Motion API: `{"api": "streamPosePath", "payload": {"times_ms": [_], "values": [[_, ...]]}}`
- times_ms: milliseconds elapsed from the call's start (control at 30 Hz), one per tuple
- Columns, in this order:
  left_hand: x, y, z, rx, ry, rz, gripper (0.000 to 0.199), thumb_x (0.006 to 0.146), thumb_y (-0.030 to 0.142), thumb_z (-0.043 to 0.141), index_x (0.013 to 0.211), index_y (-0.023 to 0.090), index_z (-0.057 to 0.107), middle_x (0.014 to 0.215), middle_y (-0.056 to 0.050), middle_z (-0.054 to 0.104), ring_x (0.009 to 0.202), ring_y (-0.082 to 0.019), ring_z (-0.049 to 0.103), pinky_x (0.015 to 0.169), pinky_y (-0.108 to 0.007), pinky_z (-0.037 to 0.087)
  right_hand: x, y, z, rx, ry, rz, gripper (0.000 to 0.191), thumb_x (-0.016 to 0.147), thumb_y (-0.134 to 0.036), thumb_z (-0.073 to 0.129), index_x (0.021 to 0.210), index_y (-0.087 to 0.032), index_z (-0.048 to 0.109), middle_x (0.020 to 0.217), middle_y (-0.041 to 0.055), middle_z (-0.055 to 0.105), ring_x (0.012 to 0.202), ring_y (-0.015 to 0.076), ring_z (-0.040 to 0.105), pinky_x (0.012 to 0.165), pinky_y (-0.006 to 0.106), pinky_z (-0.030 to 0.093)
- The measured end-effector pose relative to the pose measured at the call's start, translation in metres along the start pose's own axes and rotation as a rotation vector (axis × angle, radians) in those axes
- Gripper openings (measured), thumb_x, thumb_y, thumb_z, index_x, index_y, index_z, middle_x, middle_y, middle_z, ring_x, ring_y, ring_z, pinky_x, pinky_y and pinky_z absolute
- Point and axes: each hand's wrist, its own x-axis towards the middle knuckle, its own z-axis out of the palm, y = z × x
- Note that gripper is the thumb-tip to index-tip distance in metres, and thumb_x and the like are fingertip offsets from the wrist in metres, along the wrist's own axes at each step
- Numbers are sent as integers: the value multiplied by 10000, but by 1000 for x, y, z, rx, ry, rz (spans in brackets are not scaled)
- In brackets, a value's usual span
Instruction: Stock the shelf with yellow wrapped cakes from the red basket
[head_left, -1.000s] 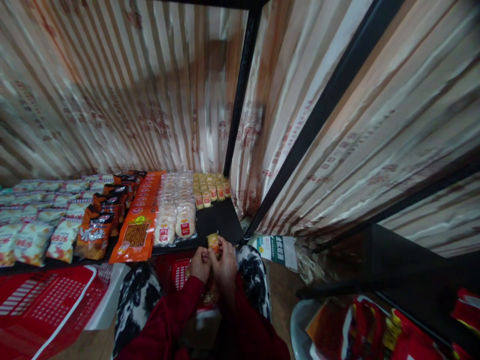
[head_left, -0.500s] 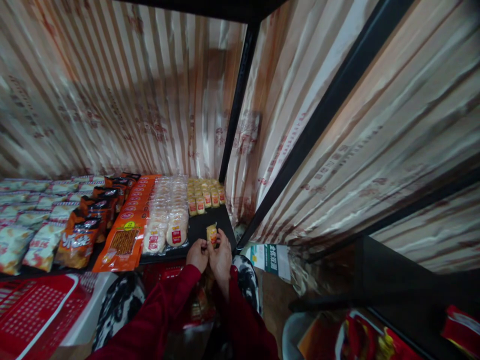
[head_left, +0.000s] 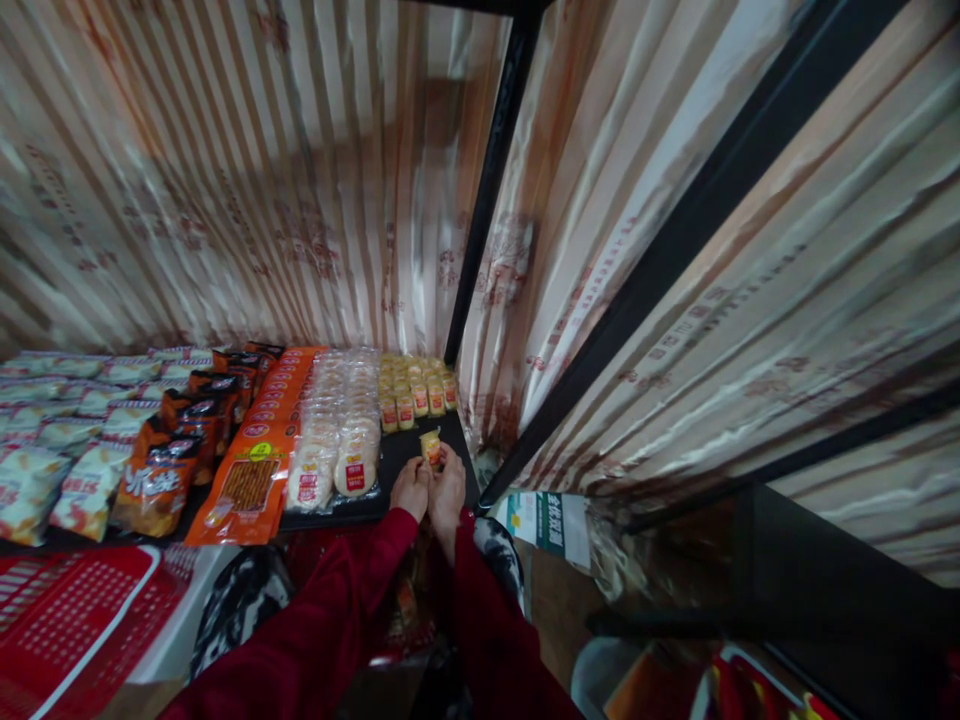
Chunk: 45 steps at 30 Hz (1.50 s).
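Our right hand [head_left: 448,486] nearly closed, pinching small yellow snack packet [head_left: 430,447] just over black shelf [head_left: 397,455]. Our left hand [head_left: 409,489] curled beside it; its own grip we cannot tell. Packet juts beyond our fingertips, long axis pointing away from us, toward rows of similar packets [head_left: 420,388]. Lower right, pale tub [head_left: 589,672] holds red bags [head_left: 731,685]; lower left, red perforated basket [head_left: 79,625].

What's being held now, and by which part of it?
A small yellow-wrapped snack, by its lower end, in the right grip. The left grip is close beside it; whether it also holds on cannot be told.
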Motion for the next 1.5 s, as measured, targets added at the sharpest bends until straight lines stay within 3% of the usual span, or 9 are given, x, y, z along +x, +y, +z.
{"api": "streamPosePath", "payload": {"times_ms": [233, 467, 767, 1200, 1333, 1500], "values": [[15, 8, 2, 26, 8, -15, 330, 874, 210, 414, 1148, 156, 590, 1221, -95, 600, 1150, -170, 528, 1002, -244, 345, 16, 12, 16, 34, -2, -2, 402, 725, -208, 470, 1112, -160, 568, 1026, 122, 601, 944, 235, 533, 828, 350, 433], [31, 17, 4, 45, 3, -26, 380, 885, 246, 408, 1207, 107, 556, 1279, -144, 555, 1189, -207, 503, 1014, -271, 331, 36, 10, 31, 105, 22, 88, 461, 688, -164, 429, 1142, -146, 510, 1051, 126, 604, 957, 218, 543, 817, 327, 437], [40, 28, 7, 36, 21, -15, 359, 889, 229, 404, 1184, 124, 578, 1262, -119, 574, 1190, -185, 505, 1019, -249, 325, 53, 15, 36, 151, 47, 41, 456, 662, -125, 390, 1093, -160, 533, 1012, 105, 613, 945, 190, 546, 803, 301, 454], [59, 29, 8, 18, 46, -7, 363, 887, 236, 405, 1175, 99, 579, 1272, -124, 565, 1193, -187, 499, 1035, -252, 318, 66, 15, 46, 335, -18, 31, 409, 708, -186, 424, 1092, -153, 557, 1106, 124, 585, 909, 176, 578, 799, 317, 501], [62, 27, 7, 4, 53, -14, 346, 881, 242, 416, 1166, 146, 588, 1273, -96, 574, 1189, -181, 509, 1032, -265, 333, 69, 19, 49, 319, -47, -8, 418, 739, -202, 403, 1119, -126, 559, 1125, 149, 576, 915, 189, 580, 816, 343, 497], [62, 28, 6, 1, 58, -24, 363, 883, 236, 408, 1193, 133, 567, 1299, -107, 549, 1213, -180, 487, 1042, -277, 330, 71, 19, 47, 145, -37, -104, 417, 727, -148, 418, 1095, -158, 616, 1128, 122, 580, 1078, 210, 492, 927, 356, 425]]}}
